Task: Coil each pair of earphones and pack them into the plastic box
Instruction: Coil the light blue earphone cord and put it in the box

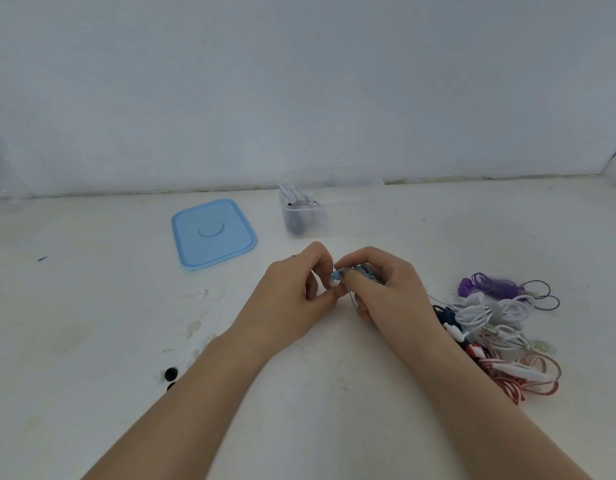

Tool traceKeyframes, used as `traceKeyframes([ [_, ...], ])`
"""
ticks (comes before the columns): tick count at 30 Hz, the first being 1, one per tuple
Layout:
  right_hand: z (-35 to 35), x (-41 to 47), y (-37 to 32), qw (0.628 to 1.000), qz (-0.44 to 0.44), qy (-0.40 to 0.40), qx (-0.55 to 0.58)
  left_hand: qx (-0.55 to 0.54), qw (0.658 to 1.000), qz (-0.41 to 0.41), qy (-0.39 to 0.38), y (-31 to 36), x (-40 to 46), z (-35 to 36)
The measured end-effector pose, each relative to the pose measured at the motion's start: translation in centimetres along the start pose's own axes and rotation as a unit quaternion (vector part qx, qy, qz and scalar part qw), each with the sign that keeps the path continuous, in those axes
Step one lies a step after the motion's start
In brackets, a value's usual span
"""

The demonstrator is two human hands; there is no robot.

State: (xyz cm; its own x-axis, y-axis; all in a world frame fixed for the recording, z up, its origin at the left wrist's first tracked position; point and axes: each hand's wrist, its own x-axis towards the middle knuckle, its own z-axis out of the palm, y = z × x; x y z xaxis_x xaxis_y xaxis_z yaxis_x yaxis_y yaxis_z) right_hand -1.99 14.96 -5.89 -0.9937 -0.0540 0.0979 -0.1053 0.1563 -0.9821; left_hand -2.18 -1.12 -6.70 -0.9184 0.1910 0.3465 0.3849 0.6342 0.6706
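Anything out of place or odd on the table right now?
Nothing looks damaged or spilled. The blue lid lies flat, apart from the clear plastic box, which stands upright with earphones inside. Uncoiled earphones lie tangled at right. Two small black bits sit loose near the left forearm; what they are is unclear.

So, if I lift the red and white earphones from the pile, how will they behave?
The red and white earphones will probably hang floppy, since they lie in loose loops. They may drag neighbours along, as the pile looks tangled.
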Motion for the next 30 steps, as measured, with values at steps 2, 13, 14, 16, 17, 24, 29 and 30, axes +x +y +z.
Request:
traceKeyframes([
  [2,0.1,0.0,0.1,1.0,-0.003,0.002,-0.02,0.004,1.0,-0.001,-0.002,0.0,0.0,0.0],
  [13,-0.5,0.2,-0.2,0.998,0.026,0.002,0.054,0.003,1.0,0.025,0.008,0.1,0.0,-0.2],
  [14,-0.6,0.2,-0.2,0.997,0.03,-0.001,0.069,0.005,1.0,0.025,0.008,0.2,0.0,-0.3],
  [16,-0.8,0.3,-0.3,0.995,0.042,-0.011,0.095,0.005,1.0,0.027,0.013,0.3,0.1,-0.4],
  [17,-0.9,0.4,-0.3,0.993,0.05,-0.016,0.106,0.005,0.999,0.028,0.016,0.4,0.0,-0.4],
  [24,-1.6,0.7,-0.6,0.982,0.091,-0.057,0.158,-0.073,0.997,0.019,0.012,0.6,0.0,-0.9],
  [29,-2.1,0.7,-0.8,0.973,0.108,-0.092,0.181,-0.182,0.983,-0.013,-0.015,0.5,0.2,-1.2],
  [30,-2.2,0.6,-0.8,0.971,0.111,-0.099,0.186,-0.204,0.979,-0.017,-0.023,0.4,0.2,-1.2],
])
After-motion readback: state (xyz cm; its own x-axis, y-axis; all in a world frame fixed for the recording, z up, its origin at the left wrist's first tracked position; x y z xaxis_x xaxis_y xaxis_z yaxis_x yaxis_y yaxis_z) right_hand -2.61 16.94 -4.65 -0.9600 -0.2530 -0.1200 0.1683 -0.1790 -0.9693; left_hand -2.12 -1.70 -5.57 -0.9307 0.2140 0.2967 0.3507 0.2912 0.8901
